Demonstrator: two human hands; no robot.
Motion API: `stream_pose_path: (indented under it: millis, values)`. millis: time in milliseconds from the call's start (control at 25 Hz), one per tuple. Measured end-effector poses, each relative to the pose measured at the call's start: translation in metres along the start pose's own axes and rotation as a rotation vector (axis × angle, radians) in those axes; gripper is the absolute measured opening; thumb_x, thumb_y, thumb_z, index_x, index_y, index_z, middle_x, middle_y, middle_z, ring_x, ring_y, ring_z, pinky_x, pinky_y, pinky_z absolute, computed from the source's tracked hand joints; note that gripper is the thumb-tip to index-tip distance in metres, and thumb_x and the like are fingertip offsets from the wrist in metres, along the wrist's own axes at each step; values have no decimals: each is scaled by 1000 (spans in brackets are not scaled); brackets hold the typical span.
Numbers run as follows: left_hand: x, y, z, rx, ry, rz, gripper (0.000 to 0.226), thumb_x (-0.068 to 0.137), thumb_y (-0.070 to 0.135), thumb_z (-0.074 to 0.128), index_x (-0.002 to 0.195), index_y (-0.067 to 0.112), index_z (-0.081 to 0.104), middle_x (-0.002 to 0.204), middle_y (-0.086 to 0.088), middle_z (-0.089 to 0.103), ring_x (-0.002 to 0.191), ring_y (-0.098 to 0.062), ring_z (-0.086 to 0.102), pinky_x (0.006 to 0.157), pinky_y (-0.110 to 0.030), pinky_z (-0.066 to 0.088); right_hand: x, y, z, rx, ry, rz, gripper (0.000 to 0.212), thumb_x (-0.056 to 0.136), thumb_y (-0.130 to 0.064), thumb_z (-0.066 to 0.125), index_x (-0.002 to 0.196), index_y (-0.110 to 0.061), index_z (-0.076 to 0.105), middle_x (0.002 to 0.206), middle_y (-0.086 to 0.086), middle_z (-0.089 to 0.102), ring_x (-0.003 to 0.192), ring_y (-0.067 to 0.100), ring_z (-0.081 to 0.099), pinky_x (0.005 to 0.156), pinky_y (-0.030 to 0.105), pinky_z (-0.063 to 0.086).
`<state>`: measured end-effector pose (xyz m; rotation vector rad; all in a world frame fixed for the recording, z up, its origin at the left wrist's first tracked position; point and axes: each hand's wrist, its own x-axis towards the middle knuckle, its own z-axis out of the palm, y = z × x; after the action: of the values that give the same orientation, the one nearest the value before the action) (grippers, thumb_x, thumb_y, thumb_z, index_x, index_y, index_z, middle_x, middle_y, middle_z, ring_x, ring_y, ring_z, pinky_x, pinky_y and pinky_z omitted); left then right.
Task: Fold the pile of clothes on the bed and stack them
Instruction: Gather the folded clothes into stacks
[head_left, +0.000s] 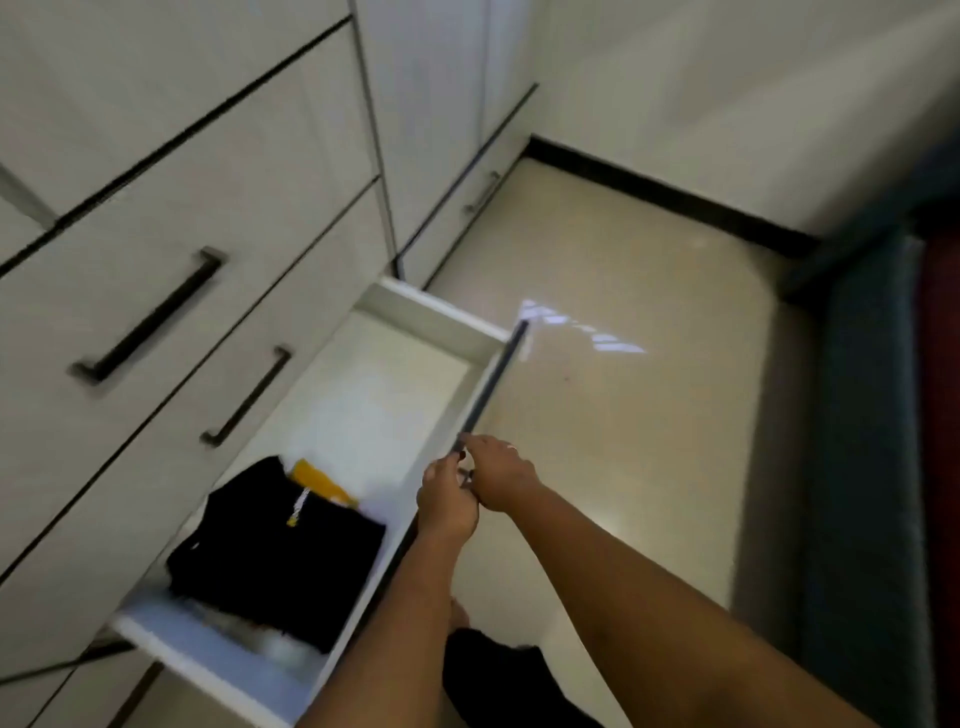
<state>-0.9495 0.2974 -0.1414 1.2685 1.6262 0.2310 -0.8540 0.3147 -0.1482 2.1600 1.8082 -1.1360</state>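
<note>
A white drawer (415, 312) stands pulled out from the wardrobe. Inside it, at the near end, lies a folded black garment (280, 551) on a stack, with a yellow garment (317, 480) showing behind it and something white under it. Both my hands are on the drawer's front panel (493, 379). My left hand (447, 501) grips the top edge from the inner side with curled fingers. My right hand (501, 478) grips the same edge from the outer side, touching the left hand.
White closed drawers with dark bar handles (150, 317) rise on the left. Beige tiled floor (649, 415) stretches to the right of the drawer. A blue-grey bed edge (862, 467) runs along the right. My foot (460, 616) and dark trouser leg are below my arms.
</note>
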Motion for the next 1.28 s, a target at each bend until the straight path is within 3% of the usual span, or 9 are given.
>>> stream_pose_path:
  millis: [160,440,520,640,800,960,1120,1200,1280]
  values:
    - [-46,74,113,202,-156,250,43,97,5,45,139,14,46,145,-10,40,129,-26,43,105,-33,36,-89,129,-39,175,207,219,61,97,-23,49,152,-26,21,155,2,28,141,28,27,108,47,33]
    - [-232,122,359,398,-721,507,37,93,4,50,128,11,57,134,-12,54,123,-24,50,101,-23,34,-333,366,5,359,565,880,75,91,-30,57,153,-31,14,157,-4,20,144,15,20,114,44,24]
    - [-294,126,411,440,-848,589,37,90,5,53,126,11,59,130,-12,55,120,-24,52,101,-21,33,-405,414,33,411,634,1058,76,90,-34,57,152,-30,13,157,-1,21,143,17,24,114,42,23]
    - [-384,121,494,481,-958,677,33,89,6,55,121,12,61,124,-10,59,116,-24,55,99,-24,38,-502,473,86,559,695,1297,70,93,-32,48,152,-30,12,159,0,15,146,19,14,117,49,16]
    - [-497,60,589,631,-1128,662,35,89,7,57,124,6,58,125,-13,58,118,-27,54,98,-28,40,-623,531,166,654,809,1551,66,95,-27,46,152,-34,12,159,-6,11,147,17,7,116,53,11]
    - [-589,-18,661,778,-1151,637,54,84,25,67,132,7,49,132,-16,52,124,-32,49,105,-38,38,-735,559,257,731,934,1842,72,96,-31,50,152,-38,5,160,-8,7,147,19,5,113,56,13]
    - [-632,-45,706,883,-901,841,76,80,47,70,139,10,42,141,-17,43,131,-35,38,110,-40,29,-805,554,349,944,1054,2044,86,90,-45,56,153,-33,-1,160,0,6,145,30,10,112,56,19]
    - [-631,-46,726,890,-907,857,82,71,56,73,134,9,47,134,-19,50,125,-37,45,107,-43,35,-825,553,386,1202,1213,2012,97,84,-50,64,154,-22,2,159,10,11,145,34,15,114,50,18]
    - [-627,-52,743,943,-948,811,100,52,75,70,129,15,50,128,-12,57,119,-33,53,103,-44,43,-832,560,411,1511,1363,1833,103,78,-52,72,154,-16,12,156,16,22,143,34,23,117,44,19]
